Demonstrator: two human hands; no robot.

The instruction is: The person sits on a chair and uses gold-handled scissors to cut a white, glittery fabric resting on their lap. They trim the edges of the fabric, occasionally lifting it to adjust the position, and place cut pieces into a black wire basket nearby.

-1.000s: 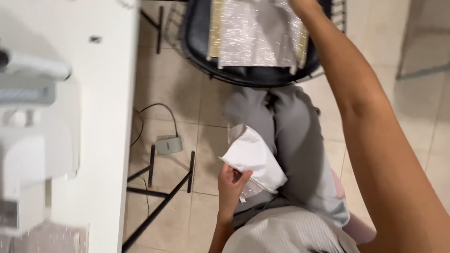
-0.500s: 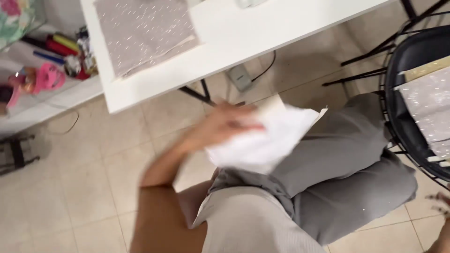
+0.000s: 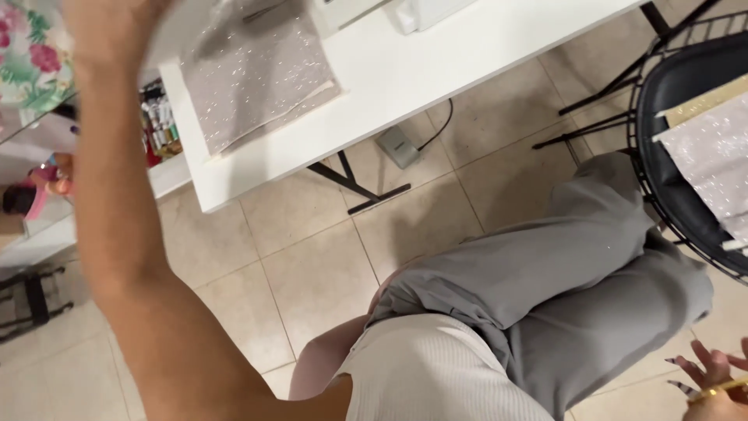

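My left arm rises along the left edge of the head view. My left hand (image 3: pixel 109 23) is blurred at the top edge, beside a grey glittery fabric sheet (image 3: pixel 257 70) that lies on the white table (image 3: pixel 405 70). Whatever it may hold is cut off by the frame. My right hand (image 3: pixel 710 376) hangs low at the bottom right beside my grey trouser leg (image 3: pixel 561 288), fingers spread, holding nothing. More glittery fabric (image 3: pixel 713 152) lies on the black wire chair (image 3: pixel 662 195) at the right.
A grey foot pedal (image 3: pixel 399 146) with its cable sits on the tiled floor under the table. The base of a white machine (image 3: pixel 421 12) stands at the table's far edge. A low shelf (image 3: pixel 160 129) with small bottles and a floral cloth (image 3: pixel 27 47) is at the left.
My left arm has swung up and to the left, and the white piece it held is out of view. The view has shifted right; my right hand now shows lower right.
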